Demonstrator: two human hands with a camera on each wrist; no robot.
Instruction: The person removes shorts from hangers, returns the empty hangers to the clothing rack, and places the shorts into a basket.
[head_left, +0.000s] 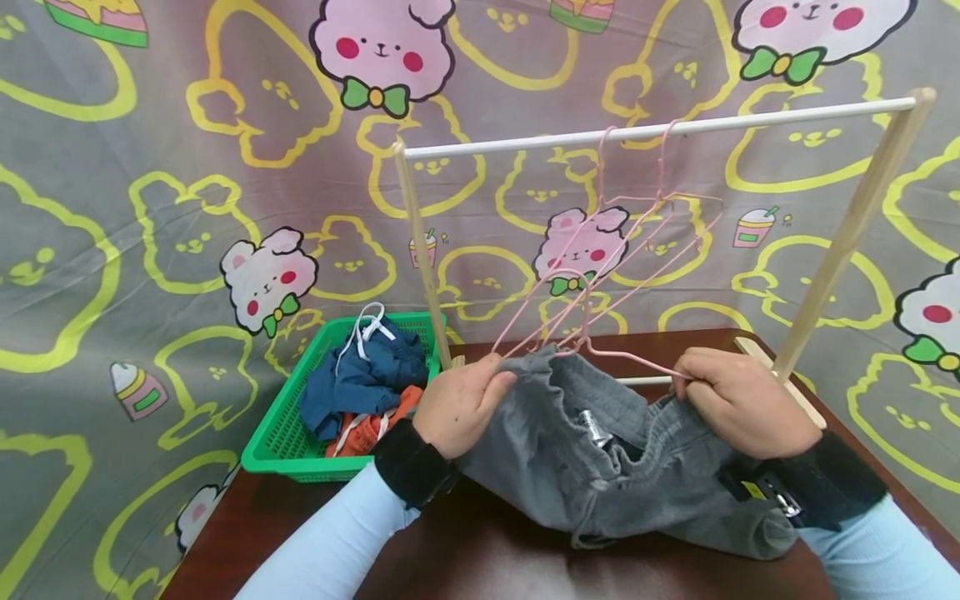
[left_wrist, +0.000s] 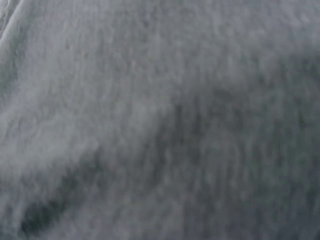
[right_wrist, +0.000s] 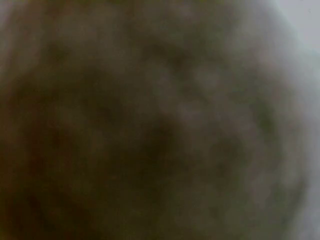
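Grey trousers or shorts (head_left: 525, 475) with a gathered elastic waistband hang between the two hands, the waist facing up. My left hand (head_left: 465, 404) pinches the waistband's left side between thumb and fingers. At the other side, my right hand (head_left: 750, 404) grips the waistband together with the end of a pink hanger (head_left: 628, 356). This hanger runs along the waist opening, its hook upright; its left end is hidden by cloth and hand. Grey fabric (left_wrist: 150, 100) fills the left wrist view. The right wrist view is too dark and blurred to read.
A rack with a white rail (head_left: 517, 147) and wooden posts stands behind; two pink hangers (head_left: 662, 171) hang from it. To the left, a green basket (head_left: 277, 450) holds blue clothing (head_left: 360, 375) and orange clothing (head_left: 367, 432). A patterned cloth backs the brown table (head_left: 480, 558).
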